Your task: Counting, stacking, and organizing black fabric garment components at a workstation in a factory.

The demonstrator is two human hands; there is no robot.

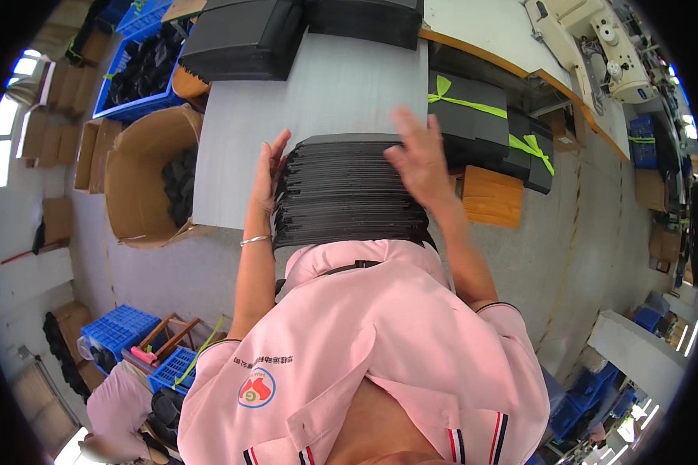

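A thick stack of thin black sheets (345, 190) stands on edge in front of my body, its layered edges facing up. Along the stack's left side lies my left hand (267, 174), fingers stretched out and a silver bangle on the wrist. My right hand (424, 159) is over the stack's far right corner, fingers apart and slightly blurred by motion. It seems to hold nothing; whether it touches the sheets I cannot tell. Beyond the stack spreads the pale grey tabletop (240, 147).
Black stacks (236, 39) sit at the table's far edge. To the right are black bundles tied with green ribbon (473, 107), a wooden stool (492, 198) and a sewing machine (616, 54). Leftward stand a cardboard box (136, 174) and a blue crate (143, 101). Another person (120, 403) is at lower left.
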